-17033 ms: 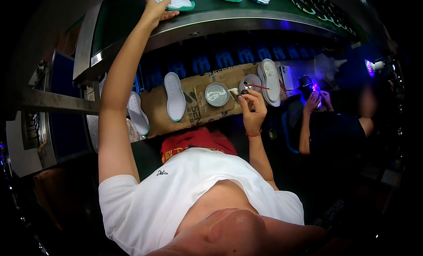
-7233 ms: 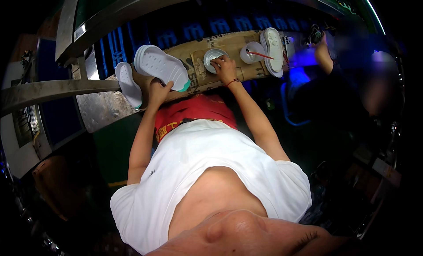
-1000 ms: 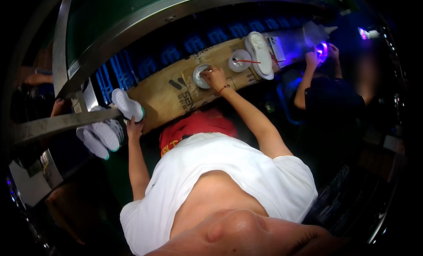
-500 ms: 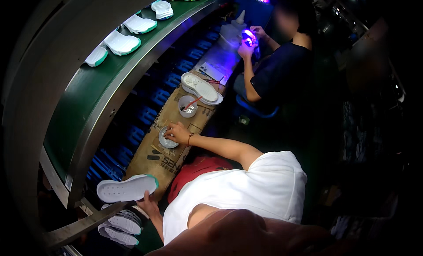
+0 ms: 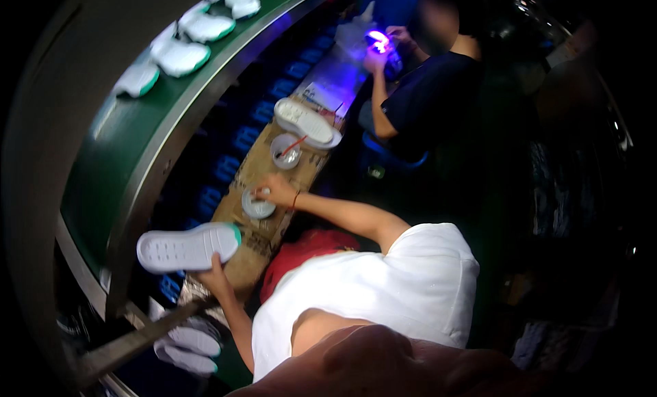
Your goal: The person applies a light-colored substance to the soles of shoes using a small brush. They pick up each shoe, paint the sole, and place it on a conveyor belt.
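Observation:
My left hand [image 5: 213, 277] grips a white shoe sole [image 5: 188, 248] with a green edge at one end, thumb on its near side. The sole is held up over the left end of the cardboard-covered bench [image 5: 236, 270]. My right hand [image 5: 276, 190] is over a small white bowl [image 5: 258, 204], its fingers drawn together at the rim. Whatever they pinch, if anything, is too small and blurred to tell. Just beyond that hand stands a translucent cup [image 5: 285, 153] with a red stick in it.
More soles [image 5: 308, 123] lie farther along the bench. A green conveyor [image 5: 102, 171] carries several white soles [image 5: 179, 56] at the left. A metal bar [image 5: 140, 337] crosses near stacked soles [image 5: 188, 352]. A co-worker [image 5: 424, 89] sits at the far end under purple light.
My left hand has lifted the sole up and slightly left, away from the stack. My right hand's fingers have risen from inside the bowl toward its rim. The whole view has shifted slightly.

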A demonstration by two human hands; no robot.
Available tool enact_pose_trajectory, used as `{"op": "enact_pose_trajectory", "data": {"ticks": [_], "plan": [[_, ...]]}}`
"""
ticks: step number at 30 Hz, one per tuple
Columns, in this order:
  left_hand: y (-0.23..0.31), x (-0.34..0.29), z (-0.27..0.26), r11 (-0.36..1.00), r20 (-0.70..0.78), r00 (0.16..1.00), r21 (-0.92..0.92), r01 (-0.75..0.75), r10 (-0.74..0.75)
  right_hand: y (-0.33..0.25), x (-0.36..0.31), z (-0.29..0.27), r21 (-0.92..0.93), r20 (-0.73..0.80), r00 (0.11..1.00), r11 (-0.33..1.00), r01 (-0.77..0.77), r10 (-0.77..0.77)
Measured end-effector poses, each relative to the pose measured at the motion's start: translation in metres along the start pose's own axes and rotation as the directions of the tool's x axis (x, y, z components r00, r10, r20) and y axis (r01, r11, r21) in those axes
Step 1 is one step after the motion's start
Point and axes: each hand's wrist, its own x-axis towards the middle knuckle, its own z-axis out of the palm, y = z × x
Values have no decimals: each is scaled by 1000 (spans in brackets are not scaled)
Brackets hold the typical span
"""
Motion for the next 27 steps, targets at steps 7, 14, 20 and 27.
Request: {"op": "enact_pose_trajectory", "data": {"ticks": [7, 14, 20, 27], "plan": [[73, -7, 44, 991, 32, 998, 120, -56, 53, -87, 2, -58, 376, -114, 989, 917, 132, -96], [85, -11, 56, 988, 27, 992, -96, -123, 126, -122, 4, -49, 46, -64, 904, 903, 426, -423], [86, -13, 57, 987, 16, 988, 62, -151, 151, -119, 5, -42, 65, 2, 908, 906, 418, -419], [94, -14, 58, 975, 33, 984, 127, -180, 178, -117, 11, -39, 34, 21, 888, 888, 458, -459]]}}
